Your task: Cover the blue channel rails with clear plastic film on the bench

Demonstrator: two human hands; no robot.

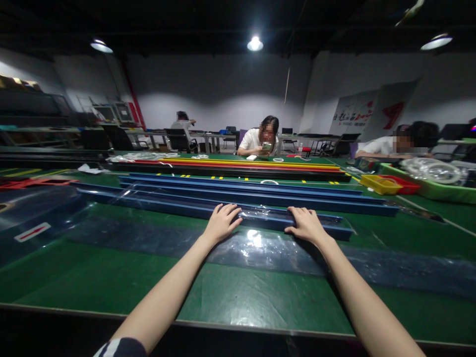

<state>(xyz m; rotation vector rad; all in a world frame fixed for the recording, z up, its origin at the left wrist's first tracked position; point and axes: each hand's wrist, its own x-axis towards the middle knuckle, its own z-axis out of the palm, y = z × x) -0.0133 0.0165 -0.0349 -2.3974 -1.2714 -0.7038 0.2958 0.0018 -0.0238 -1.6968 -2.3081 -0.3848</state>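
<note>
Directly under each grip [222, 222] [307, 224], blue channel [189, 207].

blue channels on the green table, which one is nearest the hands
The front blue channel: only this one has the left hand and right hand over it; the other blue channels lie farther back.

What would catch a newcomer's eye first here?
Probably the nearest blue rail across the green table, with the left grip and right grip on it. Next, the glare on the clear film just in front, then the red-arrow label at far left.
</note>
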